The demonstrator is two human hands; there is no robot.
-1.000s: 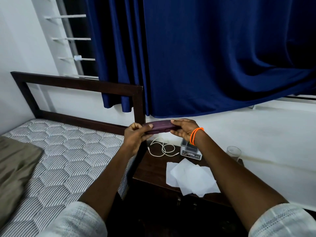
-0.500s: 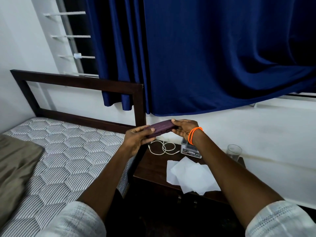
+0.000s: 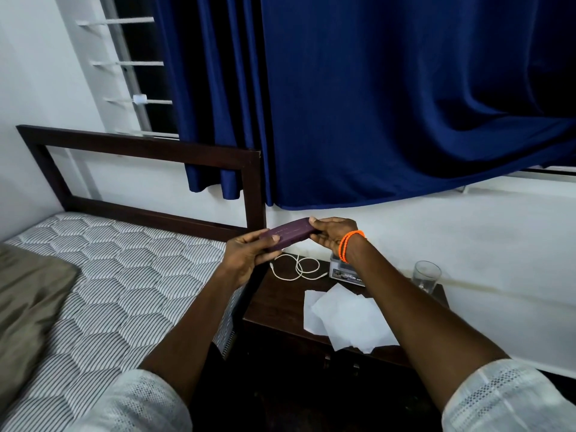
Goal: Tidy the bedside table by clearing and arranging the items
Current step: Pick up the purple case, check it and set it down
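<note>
A purple case (image 3: 288,236), long and flat, is held in the air above the back left corner of the table (image 3: 274,302), tilted so its right end rides higher. The left hand (image 3: 246,260) grips its lower left end, thumb over the top face and fingers curled beneath; the right hand (image 3: 332,236) pinches the upper right end, an orange bracelet (image 3: 347,246) on that wrist. Below the case a white cable (image 3: 296,269) lies in loose loops near the table's back edge, and just right of it sits a small grey box (image 3: 346,272), partly hidden by the right forearm. A clear glass (image 3: 425,275) stands at the back right corner, close to the wall. White papers (image 3: 346,319) overlap across the middle and hang past the front edge. The table's left side stands hard against the headboard post (image 3: 254,188) and the mattress (image 3: 115,275), and a blue curtain (image 3: 374,104) hangs above.
</note>
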